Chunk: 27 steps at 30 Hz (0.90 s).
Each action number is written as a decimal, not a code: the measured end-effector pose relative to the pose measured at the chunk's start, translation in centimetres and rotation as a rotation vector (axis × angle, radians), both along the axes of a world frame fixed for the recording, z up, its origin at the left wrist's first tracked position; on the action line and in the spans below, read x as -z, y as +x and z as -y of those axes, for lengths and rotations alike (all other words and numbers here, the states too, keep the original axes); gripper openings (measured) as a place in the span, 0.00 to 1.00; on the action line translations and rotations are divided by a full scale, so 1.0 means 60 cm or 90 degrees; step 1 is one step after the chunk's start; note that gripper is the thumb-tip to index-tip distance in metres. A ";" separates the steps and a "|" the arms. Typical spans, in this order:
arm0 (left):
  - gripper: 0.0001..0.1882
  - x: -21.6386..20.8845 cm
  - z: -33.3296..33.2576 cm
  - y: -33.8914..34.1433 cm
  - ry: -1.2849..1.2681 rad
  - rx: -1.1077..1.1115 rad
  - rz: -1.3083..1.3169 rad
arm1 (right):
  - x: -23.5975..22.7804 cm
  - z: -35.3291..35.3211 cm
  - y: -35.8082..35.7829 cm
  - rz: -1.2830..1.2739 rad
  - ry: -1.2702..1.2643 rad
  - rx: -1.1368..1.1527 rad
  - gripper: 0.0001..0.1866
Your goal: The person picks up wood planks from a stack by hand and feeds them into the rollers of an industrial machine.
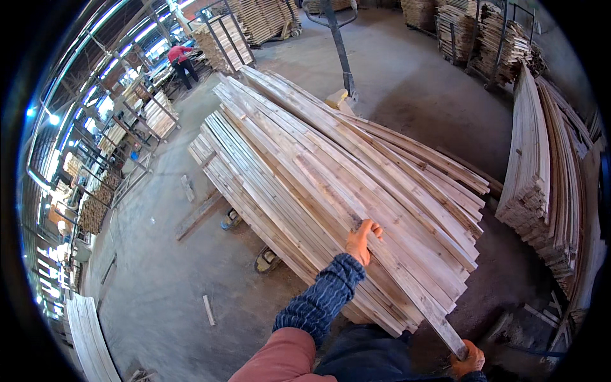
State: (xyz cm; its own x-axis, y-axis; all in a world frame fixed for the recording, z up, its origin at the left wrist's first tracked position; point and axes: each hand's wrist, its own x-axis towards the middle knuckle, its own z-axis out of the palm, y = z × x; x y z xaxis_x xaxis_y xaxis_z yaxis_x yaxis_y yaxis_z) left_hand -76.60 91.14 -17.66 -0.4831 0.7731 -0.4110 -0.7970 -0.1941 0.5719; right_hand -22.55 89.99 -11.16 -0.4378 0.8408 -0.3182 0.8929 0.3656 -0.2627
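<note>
A long, narrow wooden board lies slantwise on top of a broad stack of planks, its near end reaching past the stack's edge. My left hand, in an orange glove, is closed on this board partway along, its fingers curled over it. Down at the near end, my right hand grips the board's tip, in an orange glove too and partly cut off by the picture's lower rim. Dark dirt or a rough patch marks the wood just beyond my left hand.
Tall bundles of planks stand on the right. An upright dark metal handle rises beyond the stack. Loose wood pieces lie on the concrete floor at left. A person in a red top is far off near racks of boards.
</note>
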 end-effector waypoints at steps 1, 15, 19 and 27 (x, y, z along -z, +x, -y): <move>0.15 0.001 0.005 -0.017 -0.069 0.030 0.026 | 0.009 0.004 -0.018 -0.046 0.121 -0.054 0.28; 0.15 0.077 0.063 -0.099 -0.263 -0.081 -0.065 | 0.112 -0.019 -0.153 -0.117 -0.042 0.049 0.31; 0.18 0.053 0.126 -0.081 -0.295 -0.099 -0.066 | 0.111 0.010 -0.168 -0.061 -0.112 0.039 0.30; 0.19 0.060 0.089 -0.124 -0.168 -0.085 -0.108 | 0.129 -0.056 -0.218 -0.046 0.009 0.003 0.30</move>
State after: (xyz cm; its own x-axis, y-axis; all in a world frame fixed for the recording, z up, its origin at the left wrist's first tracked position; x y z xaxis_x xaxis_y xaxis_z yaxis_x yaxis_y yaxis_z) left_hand -84.06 85.78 -21.28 -0.6516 0.5761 -0.4935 -0.6638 -0.1181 0.7385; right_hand -35.61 93.37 -18.90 -0.4551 0.8474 -0.2737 0.8735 0.3651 -0.3220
